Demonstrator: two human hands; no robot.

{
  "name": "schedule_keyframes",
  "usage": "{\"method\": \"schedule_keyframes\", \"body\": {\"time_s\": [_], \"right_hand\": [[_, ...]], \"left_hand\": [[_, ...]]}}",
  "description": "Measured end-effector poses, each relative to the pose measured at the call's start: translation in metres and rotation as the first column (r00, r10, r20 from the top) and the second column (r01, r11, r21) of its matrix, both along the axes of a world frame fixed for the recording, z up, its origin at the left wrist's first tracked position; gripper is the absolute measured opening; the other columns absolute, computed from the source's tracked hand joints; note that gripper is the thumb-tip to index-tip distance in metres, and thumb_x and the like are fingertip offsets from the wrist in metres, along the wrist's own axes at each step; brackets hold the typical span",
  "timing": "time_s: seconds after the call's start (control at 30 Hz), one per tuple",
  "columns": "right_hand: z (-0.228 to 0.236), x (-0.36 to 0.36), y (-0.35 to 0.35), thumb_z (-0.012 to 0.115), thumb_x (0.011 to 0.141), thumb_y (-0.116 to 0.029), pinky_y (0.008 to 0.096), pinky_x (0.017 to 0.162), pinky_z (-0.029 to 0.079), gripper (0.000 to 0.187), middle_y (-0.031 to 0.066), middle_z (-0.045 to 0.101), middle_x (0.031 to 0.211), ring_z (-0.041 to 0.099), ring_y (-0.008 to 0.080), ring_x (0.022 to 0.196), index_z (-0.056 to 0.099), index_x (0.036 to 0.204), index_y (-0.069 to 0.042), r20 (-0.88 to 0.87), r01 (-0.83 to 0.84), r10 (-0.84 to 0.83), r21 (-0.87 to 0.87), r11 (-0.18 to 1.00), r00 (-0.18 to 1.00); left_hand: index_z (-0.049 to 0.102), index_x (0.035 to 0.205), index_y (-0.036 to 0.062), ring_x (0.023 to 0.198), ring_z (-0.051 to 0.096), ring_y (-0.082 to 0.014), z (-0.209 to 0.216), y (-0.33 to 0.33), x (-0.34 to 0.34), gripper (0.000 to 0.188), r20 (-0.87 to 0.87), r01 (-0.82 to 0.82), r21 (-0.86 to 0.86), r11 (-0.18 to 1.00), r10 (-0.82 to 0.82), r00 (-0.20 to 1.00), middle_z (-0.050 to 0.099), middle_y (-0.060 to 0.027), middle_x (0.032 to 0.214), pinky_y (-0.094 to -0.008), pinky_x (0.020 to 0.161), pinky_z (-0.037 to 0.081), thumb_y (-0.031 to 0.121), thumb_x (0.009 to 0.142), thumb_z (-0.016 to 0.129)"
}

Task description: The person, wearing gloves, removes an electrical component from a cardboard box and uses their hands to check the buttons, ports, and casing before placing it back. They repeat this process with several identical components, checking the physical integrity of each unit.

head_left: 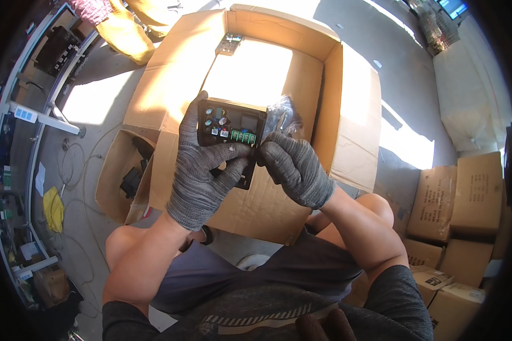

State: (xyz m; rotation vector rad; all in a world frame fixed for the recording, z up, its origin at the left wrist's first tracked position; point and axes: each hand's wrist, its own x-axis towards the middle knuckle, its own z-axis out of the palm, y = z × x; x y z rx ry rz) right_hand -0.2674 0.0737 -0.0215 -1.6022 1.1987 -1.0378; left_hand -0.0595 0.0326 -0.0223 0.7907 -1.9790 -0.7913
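Observation:
My gloved left hand (202, 165) is closed around the left and lower side of a black plastic housing (260, 122), tilted with its inside facing up. Inside it show round capacitors and a green terminal block (243, 137). At the housing's lower right edge, my gloved right hand (296, 170) has its fingers pinched together; anything between them is hidden. Below both hands, an opened large cardboard box (239, 210) spreads its flaps. Within this box, a clear plastic bag (281, 116) lies just beyond my right hand, and a small circuit board (230, 43) is at the far left corner.
A smaller cardboard box (112, 182) with black parts stands at the left. Farther left are a metal-framed rack (11, 125), a yellow cloth (53, 209) and loose cable on the floor. Stacked cartons (432, 199) fill the right. Another person's yellow-clad leg (125, 37) is at upper left.

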Motion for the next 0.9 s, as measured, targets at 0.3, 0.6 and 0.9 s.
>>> {"method": "schedule_keyframes", "body": {"time_s": [0.3, 0.6, 0.9], "right_hand": [[0.018, -0.007, 0.0, 0.071, 0.087, -0.01, 0.0313, 0.066, 0.052, 0.023, 0.0084, 0.062, 0.077, 0.062, 0.0171, 0.07, 0.062, 0.107, 0.0, -0.3, -0.111, 0.061, -0.151, 0.982, 0.952], [0.005, -0.004, 0.004, 0.072, 0.09, -0.015, 0.03, 0.062, 0.052, 0.019, 0.0064, 0.063, 0.073, 0.064, 0.0164, 0.066, 0.063, 0.099, -0.001, -0.142, 0.019, -0.062, -0.285, 0.958, 0.988], [0.027, -0.001, 0.009, 0.047, 0.106, -0.044, 0.0256, 0.046, 0.047, 0.049, 0.0047, 0.056, 0.061, 0.054, 0.0108, 0.047, 0.062, 0.093, 0.001, 0.174, -0.119, 0.04, 0.478, 0.87, 0.984]], "left_hand": [[0.076, 0.091, 0.005, 0.121, 0.059, -0.0254, 0.009, 0.005, 0.001, 0.021, -0.066, -0.025, 0.123, 0.992, 0.033, 0.997, 0.031, -0.0144, 0.157, -0.0375, 0.108, 0.048, 0.001, 0.072, 0.083], [0.076, 0.091, 0.0067, 0.121, 0.058, -0.0253, 0.011, 0.005, 0.0, 0.024, -0.015, -0.046, 0.039, 0.998, 0.047, 0.999, 0.031, -0.0133, 0.156, -0.0379, 0.107, 0.049, 0.005, 0.07, 0.086], [0.079, 0.098, 0.0162, 0.129, 0.053, -0.0264, 0.005, 0.001, 0.002, 0.03, -0.012, -0.04, 0.074, 0.996, 0.041, 0.999, 0.028, -0.0124, 0.157, -0.0375, 0.108, 0.049, 0.006, 0.071, 0.088]]}}
